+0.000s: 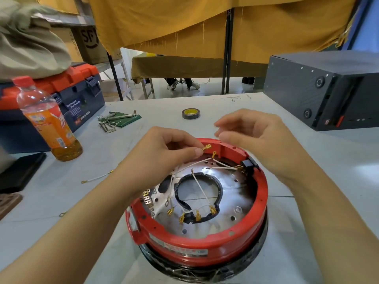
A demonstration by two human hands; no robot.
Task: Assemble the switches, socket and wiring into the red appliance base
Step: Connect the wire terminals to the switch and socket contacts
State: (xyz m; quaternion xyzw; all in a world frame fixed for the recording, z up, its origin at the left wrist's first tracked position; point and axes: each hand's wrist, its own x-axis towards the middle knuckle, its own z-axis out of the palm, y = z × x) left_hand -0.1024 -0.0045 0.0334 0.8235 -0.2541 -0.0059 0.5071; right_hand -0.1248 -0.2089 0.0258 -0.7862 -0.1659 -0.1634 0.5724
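The red appliance base (196, 240) sits on the grey table (287, 232), white wires (200, 186) strewn inside. Over its far rim the left hand (164, 152) pinches a brass spade terminal (206, 148) between thumb and forefinger. The right hand (258, 140) hovers beside, fingers loosely curled, holding nothing.

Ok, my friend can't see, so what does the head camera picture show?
A person's left hand pinches a brass connector on a white wire above a round red appliance base, while the right hand hovers open beside it. More white wires lie inside the base. A bottle of orange drink and a roll of tape sit on the grey table.
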